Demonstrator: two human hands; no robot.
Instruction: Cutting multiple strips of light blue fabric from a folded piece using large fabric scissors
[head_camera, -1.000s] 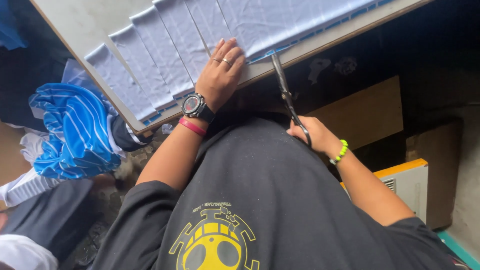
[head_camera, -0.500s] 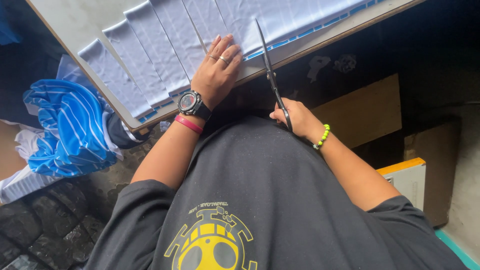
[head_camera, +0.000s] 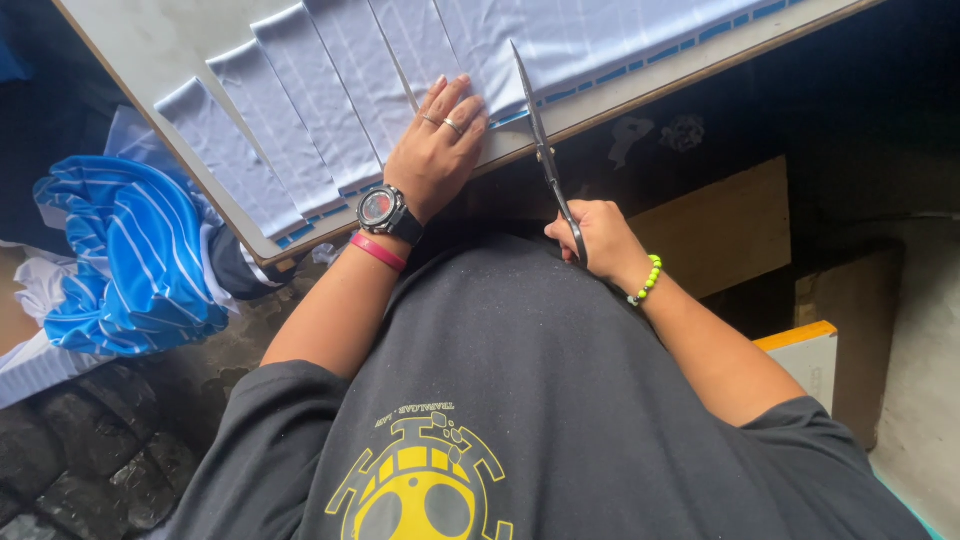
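Head view, and the scissors (head_camera: 545, 150) have pushed further onto the pale blue fabric (head_camera: 600, 30) than half a second back, the blades now lying across the near table (head_camera: 150, 40) edge with the tip well into the cloth. Right hand (head_camera: 595, 235) has its grip clamped on the scissor handles, low against the black shirt, just off the table's front edge; a green bead bracelet (head_camera: 650, 280) sits at that wrist. Left hand (head_camera: 435, 150) is where it was, flat on the fabric, fingers (head_camera: 470, 110) spread and pressing the cloth just left of the blades, holding nothing; a black watch (head_camera: 385, 208) and pink band (head_camera: 378, 252) ride that wrist. Left of the hand, cut strips (head_camera: 290, 130) lie side by side, overlapping, running to the table's near edge. Bare table surface shows beyond the strips at upper left. Below the table's left corner, a blue striped garment heap (head_camera: 130, 250) sits on the floor, well apart from both hands.
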